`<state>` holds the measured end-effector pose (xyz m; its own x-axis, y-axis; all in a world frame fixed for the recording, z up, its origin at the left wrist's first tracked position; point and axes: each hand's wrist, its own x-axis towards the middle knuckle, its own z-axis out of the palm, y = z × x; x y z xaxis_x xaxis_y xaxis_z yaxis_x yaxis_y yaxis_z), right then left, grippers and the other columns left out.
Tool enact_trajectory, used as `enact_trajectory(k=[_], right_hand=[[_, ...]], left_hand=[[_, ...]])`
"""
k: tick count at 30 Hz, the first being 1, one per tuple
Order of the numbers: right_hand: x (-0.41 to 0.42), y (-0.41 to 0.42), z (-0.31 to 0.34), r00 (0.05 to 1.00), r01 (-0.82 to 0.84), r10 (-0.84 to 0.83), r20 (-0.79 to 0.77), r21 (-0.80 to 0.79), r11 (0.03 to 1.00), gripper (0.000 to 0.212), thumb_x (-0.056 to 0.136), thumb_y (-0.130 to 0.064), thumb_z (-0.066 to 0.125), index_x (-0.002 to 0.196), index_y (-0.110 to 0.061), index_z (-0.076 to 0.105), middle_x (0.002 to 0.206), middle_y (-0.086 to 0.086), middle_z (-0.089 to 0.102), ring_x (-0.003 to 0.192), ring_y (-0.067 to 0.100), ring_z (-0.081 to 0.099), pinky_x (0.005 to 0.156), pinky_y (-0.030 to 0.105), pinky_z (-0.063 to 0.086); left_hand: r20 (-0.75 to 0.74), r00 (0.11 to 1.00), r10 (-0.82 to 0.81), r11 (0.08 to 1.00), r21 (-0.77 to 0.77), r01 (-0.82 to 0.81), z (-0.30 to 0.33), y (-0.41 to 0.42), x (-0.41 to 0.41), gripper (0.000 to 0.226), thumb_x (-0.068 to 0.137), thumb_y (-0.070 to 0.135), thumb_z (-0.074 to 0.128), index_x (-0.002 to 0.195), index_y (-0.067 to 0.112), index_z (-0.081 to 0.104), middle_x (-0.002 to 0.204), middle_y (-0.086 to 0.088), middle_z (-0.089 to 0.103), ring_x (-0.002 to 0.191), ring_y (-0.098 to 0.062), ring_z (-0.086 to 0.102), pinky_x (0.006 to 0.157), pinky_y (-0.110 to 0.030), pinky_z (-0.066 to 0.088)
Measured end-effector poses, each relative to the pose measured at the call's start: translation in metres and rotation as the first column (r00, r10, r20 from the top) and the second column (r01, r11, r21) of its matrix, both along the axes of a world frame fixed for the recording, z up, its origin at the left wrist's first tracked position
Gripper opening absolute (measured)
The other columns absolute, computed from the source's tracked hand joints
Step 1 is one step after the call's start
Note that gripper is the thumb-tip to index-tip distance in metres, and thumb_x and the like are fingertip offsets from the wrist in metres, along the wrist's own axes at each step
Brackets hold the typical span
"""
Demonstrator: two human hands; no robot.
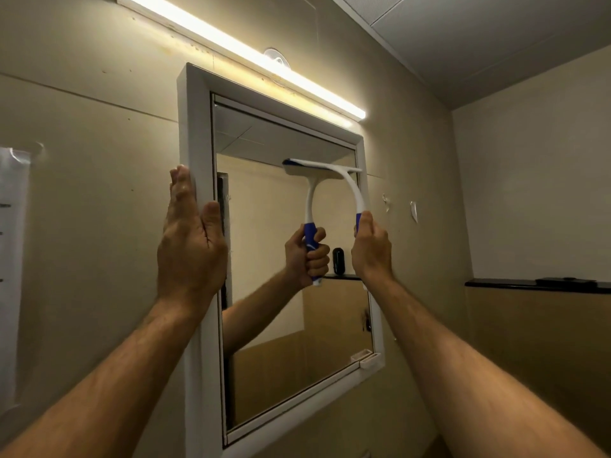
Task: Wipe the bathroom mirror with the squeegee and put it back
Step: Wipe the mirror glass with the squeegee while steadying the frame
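A white-framed mirror [330, 325] hangs on the beige wall in front of me. My right hand [371, 248] grips the blue-and-white handle of a squeegee [351, 185], whose blade lies flat against the glass near the mirror's upper right. The glass shows the reflection of the squeegee and of that hand. My left hand [190, 239] lies flat with its fingers together against the mirror's left frame edge [195, 133], holding nothing.
A lit tube lamp [251, 57] runs above the mirror. A small white clip [367, 358] sits at the frame's lower right corner. A dark ledge [515, 285] with flat dark items lines the right wall. A plastic sheet [11, 259] hangs far left.
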<state>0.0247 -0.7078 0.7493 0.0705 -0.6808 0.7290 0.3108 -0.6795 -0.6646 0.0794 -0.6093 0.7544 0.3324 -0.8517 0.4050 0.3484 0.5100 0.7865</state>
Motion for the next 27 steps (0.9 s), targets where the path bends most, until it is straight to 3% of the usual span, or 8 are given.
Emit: enact_trajectory(k=[8,15,23,27], right_hand=[[0.0,0.003,0.038,1.0,0.004,-0.004,0.006,0.007,1.0,0.048,0.093,-0.059,0.022,0.072,-0.024,0.048,0.059,-0.001,0.043,0.052,0.014,0.041,0.052,0.029,0.037],[0.001,-0.012,-0.004,1.0,-0.001,0.001,0.005,-0.013,1.0,0.047,0.095,-0.055,0.024,0.071,-0.022,0.048,0.056,-0.003,0.04,0.047,0.011,0.038,0.048,0.027,0.034],[-0.001,-0.008,0.02,0.997,-0.072,0.071,0.029,0.022,0.997,0.05,0.087,-0.064,0.023,0.071,-0.023,0.047,0.057,-0.001,0.04,0.049,0.014,0.038,0.052,0.031,0.035],[0.002,-0.012,-0.015,1.0,-0.026,0.026,0.004,0.014,1.0,0.047,0.091,-0.059,0.024,0.068,-0.023,0.045,0.053,-0.004,0.038,0.045,0.012,0.036,0.046,0.028,0.032]], left_hand=[[-0.016,1.0,-0.012,0.999,-0.049,0.011,0.025,-0.001,-0.001,0.045,0.107,0.042,0.013,0.07,0.018,0.024,0.083,0.004,-0.02,0.071,-0.007,-0.025,0.067,-0.02,-0.023],[-0.029,0.999,-0.019,1.0,-0.022,0.018,-0.004,-0.012,-0.004,0.045,0.106,0.041,0.012,0.069,0.018,0.023,0.081,0.003,-0.021,0.073,-0.007,-0.025,0.067,-0.023,-0.022],[-0.035,0.999,-0.006,0.999,-0.04,0.004,0.012,-0.01,-0.005,0.045,0.107,0.042,0.013,0.069,0.019,0.024,0.081,0.005,-0.02,0.072,-0.007,-0.026,0.067,-0.02,-0.023],[-0.034,0.999,-0.04,0.999,0.003,0.04,-0.013,-0.012,-0.004,0.044,0.106,0.043,0.011,0.069,0.019,0.02,0.079,0.004,-0.022,0.07,-0.007,-0.026,0.065,-0.022,-0.024]])
